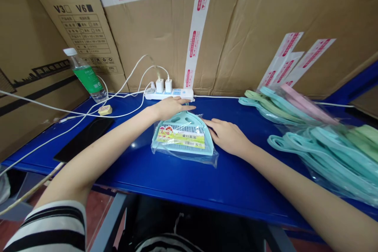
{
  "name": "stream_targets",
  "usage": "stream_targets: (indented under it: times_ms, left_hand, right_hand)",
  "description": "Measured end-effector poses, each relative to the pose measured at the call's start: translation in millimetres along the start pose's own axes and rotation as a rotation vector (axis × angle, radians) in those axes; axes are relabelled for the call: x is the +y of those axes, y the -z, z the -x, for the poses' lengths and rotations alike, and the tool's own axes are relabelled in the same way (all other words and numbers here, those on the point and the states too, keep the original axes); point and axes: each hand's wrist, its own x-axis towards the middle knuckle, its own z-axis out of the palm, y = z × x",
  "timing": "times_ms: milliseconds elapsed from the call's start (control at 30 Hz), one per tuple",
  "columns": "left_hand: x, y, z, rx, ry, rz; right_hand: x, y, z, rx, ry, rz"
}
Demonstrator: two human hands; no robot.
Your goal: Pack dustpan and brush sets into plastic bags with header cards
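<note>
A light-blue dustpan and brush set (183,145) in a clear plastic bag lies flat on the blue table (141,169), its handle pointing away from me. A printed card with red mushrooms shows on its front. My left hand (173,108) rests over the handle end with its fingers spread to the right. At the right edge of the bag is my right hand (227,136), its fingers extended and touching the plastic. Neither hand is wrapped round anything.
Wrapped dustpans (330,149) in blue, green and pink pile up at the right. A white power strip (174,94) with chargers stands behind. At the left are a water bottle (88,78), cables, a yellow block (105,110) and a black tablet (84,138). Cardboard (165,39) lines the back.
</note>
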Motion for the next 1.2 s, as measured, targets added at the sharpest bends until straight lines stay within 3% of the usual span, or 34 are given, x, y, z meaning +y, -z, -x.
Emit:
stream_targets:
  times_ms: [133,333,433,533,633,733,933,1200]
  left_hand:
    - [-4.9,-3.2,-10.9,-0.016,-0.039,0.036]
    - [-8.3,-5.0,-4.9,0.010,-0.010,0.067]
    - [-4.7,0.0,8.1,0.089,0.026,0.112]
    - [6.3,7.3,34.1,0.188,-0.024,0.271]
    - [20.4,11.4,65.6,0.063,-0.171,0.443]
    - [29.7,9.7,90.1,-0.002,-0.196,0.559]
    - [32.9,4.4,109.8,-0.019,-0.192,0.632]
    - [32.7,11.7,123.1,-0.127,-0.296,0.639]
  right_hand:
    - [-0.8,0.7,0.1,0.006,-0.012,-0.004]
    - [2.6,-2.9,-0.6,0.024,-0.004,-0.044]
    - [7.1,-0.1,3.2,0.050,0.058,-0.074]
    - [11.1,10.0,12.0,0.050,0.220,-0.027]
    - [13.3,21.7,24.0,0.030,0.428,0.007]
    - [14.8,27.5,34.5,-0.026,0.557,-0.074]
    - [17.2,22.3,38.9,-0.038,0.574,-0.201]
    - [14.6,6.7,33.4,0.169,0.665,-0.005]
